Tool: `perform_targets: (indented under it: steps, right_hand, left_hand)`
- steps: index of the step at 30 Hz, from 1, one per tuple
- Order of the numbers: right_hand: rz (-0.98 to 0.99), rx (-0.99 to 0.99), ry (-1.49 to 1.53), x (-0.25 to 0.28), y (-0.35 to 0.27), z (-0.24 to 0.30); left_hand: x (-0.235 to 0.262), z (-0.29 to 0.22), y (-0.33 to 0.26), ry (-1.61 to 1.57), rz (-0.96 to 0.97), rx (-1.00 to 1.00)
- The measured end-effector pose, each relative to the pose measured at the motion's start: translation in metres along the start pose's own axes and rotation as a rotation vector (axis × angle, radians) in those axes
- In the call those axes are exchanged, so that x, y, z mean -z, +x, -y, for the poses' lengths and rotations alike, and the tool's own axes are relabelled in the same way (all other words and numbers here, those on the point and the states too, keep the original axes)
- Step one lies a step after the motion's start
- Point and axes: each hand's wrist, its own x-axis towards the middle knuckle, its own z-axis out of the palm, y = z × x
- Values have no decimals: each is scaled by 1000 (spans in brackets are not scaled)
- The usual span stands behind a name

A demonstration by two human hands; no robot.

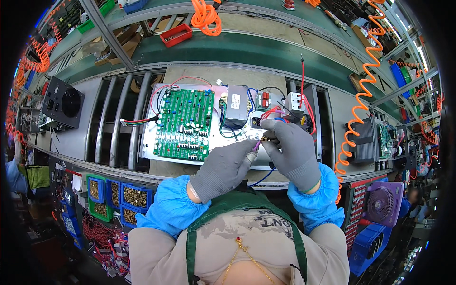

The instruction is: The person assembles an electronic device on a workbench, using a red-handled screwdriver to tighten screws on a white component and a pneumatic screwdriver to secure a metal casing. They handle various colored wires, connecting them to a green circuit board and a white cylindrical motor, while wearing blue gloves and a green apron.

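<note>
My left hand (223, 167), in a grey glove, is closed with its fingertips on a short purple wire (257, 145). Just right of it, my gloved right hand (295, 151) pinches a small dark and brass-coloured piece (270, 138), too small to name. Both hands meet over the right half of a bright metal chassis plate (221, 151). A large green circuit board (185, 121) lies on the plate's left half. Beyond my hands stands a block-shaped transformer (236, 105). Red wires (271, 112) run past my right fingertips, and a white breaker (294, 100) sits farther right.
The plate rests on a roller conveyor (114, 123). Blue bins (135, 196) of brass fasteners stand at lower left. A coiled orange hose (363, 95) hangs at right. A purple fan (381, 204) is at lower right, and a black unit (64, 104) stands at far left.
</note>
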Motion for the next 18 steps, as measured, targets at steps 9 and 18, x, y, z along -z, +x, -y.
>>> perform_targets:
  steps: [9,18]
  right_hand:
    - [331,-93,505,9,1,-26]
    - [380,-483,922,9,-16,-30]
  left_hand:
    - [18,-7,1,-184,158,3]
    - [0,-7,3,179,42,-289]
